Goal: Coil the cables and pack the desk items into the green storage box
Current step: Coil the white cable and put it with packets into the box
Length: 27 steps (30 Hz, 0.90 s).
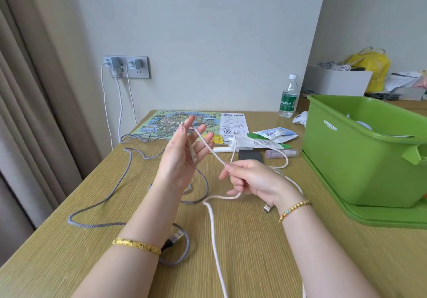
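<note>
The thin white cable (209,146) runs in a slanted line, from the top of the left hand (182,156) down and right to the right hand (249,178). Its small plug end hangs down along the left palm. The left hand is held up with its palm facing the person and its fingers spread wide and mostly straight; the cable goes over the fingers near their tips. The right hand pinches the cable between thumb and first finger, and its other fingers are curled. From there one part loops back toward the green box, and a long part drops onto the light wooden counter (254,240) and runs toward the person.

A long grey braided cable (101,201) lies in loose bends on the counter, far left of the green box. Its plug end is near the left wrist.

The big green plastic storage box (351,159) stands on its green lid at the right. White letters on its side read "STORAGE BOX". Some pale things lie inside, but I cannot tell what they are.

Just left of the green box lie a white tube (256,144), a small dark block (250,155) and a pinkish little bottle (282,153). Behind them stands a clear water bottle with a green label (288,97) that looks like "C'estbon". A colourful map sheet (161,124) with handwritten numbers lies farther left.
</note>
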Available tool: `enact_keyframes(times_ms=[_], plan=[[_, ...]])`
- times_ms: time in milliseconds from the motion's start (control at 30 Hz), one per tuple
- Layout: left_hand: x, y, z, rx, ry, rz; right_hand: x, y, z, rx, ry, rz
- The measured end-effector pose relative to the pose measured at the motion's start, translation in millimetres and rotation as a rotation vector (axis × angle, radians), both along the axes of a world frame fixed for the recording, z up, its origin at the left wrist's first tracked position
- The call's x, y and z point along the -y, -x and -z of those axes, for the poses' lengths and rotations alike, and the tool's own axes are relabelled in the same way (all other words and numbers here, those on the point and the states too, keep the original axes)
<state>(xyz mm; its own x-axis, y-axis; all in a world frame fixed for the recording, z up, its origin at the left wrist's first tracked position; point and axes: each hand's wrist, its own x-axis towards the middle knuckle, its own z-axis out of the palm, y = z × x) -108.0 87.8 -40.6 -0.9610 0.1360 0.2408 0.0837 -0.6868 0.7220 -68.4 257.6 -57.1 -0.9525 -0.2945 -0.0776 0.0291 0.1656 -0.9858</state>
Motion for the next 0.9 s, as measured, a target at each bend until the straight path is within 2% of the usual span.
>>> enact_keyframes(times_ms=[167,300,433,567,700,833,900], plan=[[16,7,-5,0.132,-0.118,-0.165,-9,-1,-4,0.01,0.057,-0.05],[15,10,0,0.203,-0.028,-0.197,-7,1,-2,0.024,0.073,-0.098],[9,11,-1,0.164,0.164,-0.136,-9,0,-7,-0.03,0.144,-0.092],[5,7,-1,0.101,0.471,-0.069,-14,0,-13,-0.059,0.455,-0.026],[-2,1,2,0.003,0.806,0.046,-19,2,-15,-0.089,0.652,0.054],[-7,-8,3,-0.114,0.902,0.249,-18,6,-12,-0.093,0.702,0.063],[-9,-14,4,-0.196,0.993,0.285,-16,7,-10,-0.081,0.69,0.039]])
